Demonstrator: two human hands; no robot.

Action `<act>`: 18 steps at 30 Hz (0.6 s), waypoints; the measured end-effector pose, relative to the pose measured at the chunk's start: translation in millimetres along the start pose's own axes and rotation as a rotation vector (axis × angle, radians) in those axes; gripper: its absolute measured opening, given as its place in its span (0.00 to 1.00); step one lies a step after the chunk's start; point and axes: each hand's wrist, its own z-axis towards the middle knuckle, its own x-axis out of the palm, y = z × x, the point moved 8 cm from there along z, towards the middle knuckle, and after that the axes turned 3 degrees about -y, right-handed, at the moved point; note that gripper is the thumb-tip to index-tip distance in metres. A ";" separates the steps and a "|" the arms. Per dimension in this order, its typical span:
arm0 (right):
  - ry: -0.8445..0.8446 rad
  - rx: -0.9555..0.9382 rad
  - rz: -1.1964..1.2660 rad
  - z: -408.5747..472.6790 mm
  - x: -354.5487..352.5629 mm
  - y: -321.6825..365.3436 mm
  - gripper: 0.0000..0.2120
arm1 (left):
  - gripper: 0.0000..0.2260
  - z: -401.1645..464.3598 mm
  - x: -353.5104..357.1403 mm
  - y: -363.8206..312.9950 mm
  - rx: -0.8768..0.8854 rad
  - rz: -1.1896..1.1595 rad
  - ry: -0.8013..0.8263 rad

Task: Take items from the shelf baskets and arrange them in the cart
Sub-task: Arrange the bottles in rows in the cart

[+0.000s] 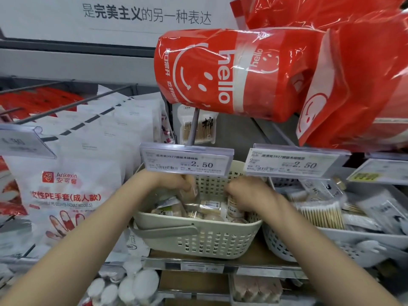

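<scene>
Left hand [176, 181] pinches a small packet [191, 191]; right hand [247, 193], fingers curled, reaches into the basket [198, 239].

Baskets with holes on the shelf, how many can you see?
2. The cream basket sits in the middle, with both hands inside; the grey basket sits right beside it. Others may be hidden.

Price tags [186, 159] overhang the cream basket [198, 235] opening, and red packs [220, 74] hang close above

We see two bare forearms, no sleeves reaching them; the left hand [174, 181] and right hand [249, 193] carry no gloves, rings or watch.
</scene>
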 end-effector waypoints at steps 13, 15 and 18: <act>0.233 -0.267 0.480 27.4 -9.0 79.5 0.26 | 0.04 -78.3 -41.9 2.6 0.193 -0.413 -0.747; 0.276 -0.286 0.520 38.2 -3.8 101.4 0.27 | 0.03 -79.1 -44.8 12.3 0.143 -0.434 -0.845; 0.252 -0.269 0.593 51.1 3.6 119.3 0.22 | 0.08 -78.4 -43.8 16.8 0.144 -0.382 -0.877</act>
